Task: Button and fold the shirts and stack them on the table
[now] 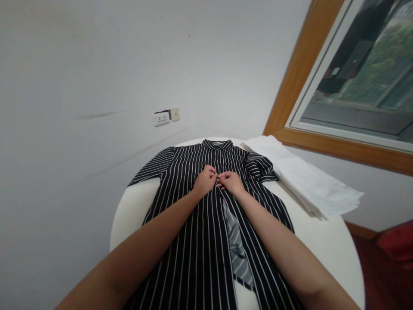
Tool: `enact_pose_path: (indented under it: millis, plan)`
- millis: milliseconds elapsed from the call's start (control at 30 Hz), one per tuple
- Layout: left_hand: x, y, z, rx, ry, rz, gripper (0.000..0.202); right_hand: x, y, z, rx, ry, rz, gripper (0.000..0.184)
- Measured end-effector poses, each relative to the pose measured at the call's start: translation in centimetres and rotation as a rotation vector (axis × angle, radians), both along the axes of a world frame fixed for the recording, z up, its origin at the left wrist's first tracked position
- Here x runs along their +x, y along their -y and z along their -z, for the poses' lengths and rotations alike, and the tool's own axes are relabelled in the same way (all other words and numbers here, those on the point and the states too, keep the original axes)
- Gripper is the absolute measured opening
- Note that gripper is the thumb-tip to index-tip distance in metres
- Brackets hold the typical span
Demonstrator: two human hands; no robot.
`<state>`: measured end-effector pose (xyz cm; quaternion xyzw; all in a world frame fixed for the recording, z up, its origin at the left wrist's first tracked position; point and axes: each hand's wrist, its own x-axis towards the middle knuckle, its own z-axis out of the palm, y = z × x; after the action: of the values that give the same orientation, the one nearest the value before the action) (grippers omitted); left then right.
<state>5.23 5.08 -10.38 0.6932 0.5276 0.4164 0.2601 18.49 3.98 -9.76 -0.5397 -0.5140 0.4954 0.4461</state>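
A black shirt dress (193,241) with white stripes lies face up, its collar pointing away from me and its sleeves out to the sides. Both hands meet at the front placket, around the middle of the chest. My left hand (205,181) pinches the placket edge between thumb and fingers. Right beside it, my right hand (230,181) pinches the cloth from the other side, fingertips nearly touching the left ones. Any button between the fingertips is too small to make out. Below the hands the front parts, showing the grey inner side of the cloth.
The garment rests on a round white table (335,245). Folded white cloth or paper sheets (303,176) lie at the right, close to one sleeve. Behind are a white wall with a socket (161,119) and a wood-framed window (322,140). Something red (396,241) is at the lower right.
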Motion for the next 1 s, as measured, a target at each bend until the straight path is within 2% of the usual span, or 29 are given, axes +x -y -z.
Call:
enact_pose_path:
  millis: [300,633,833,1000]
  plan:
    - [-0.1,0.0,-0.1,-0.035,0.053,0.014,0.014,0.9,0.4,-0.3,0.017,-0.137,-0.077,0.005]
    - [0.0,0.1,-0.2,-0.052,0.129,0.01,0.016,1.0,0.1,0.2,0.003,-0.098,-0.071,0.01]
    - [0.0,0.1,-0.1,-0.021,0.118,-0.005,0.014,1.2,-0.1,0.8,0.12,-0.041,-0.102,0.01]
    - [0.0,-0.1,0.2,-0.027,0.132,0.048,0.016,1.1,-0.5,1.2,0.125,0.025,-0.074,0.014]
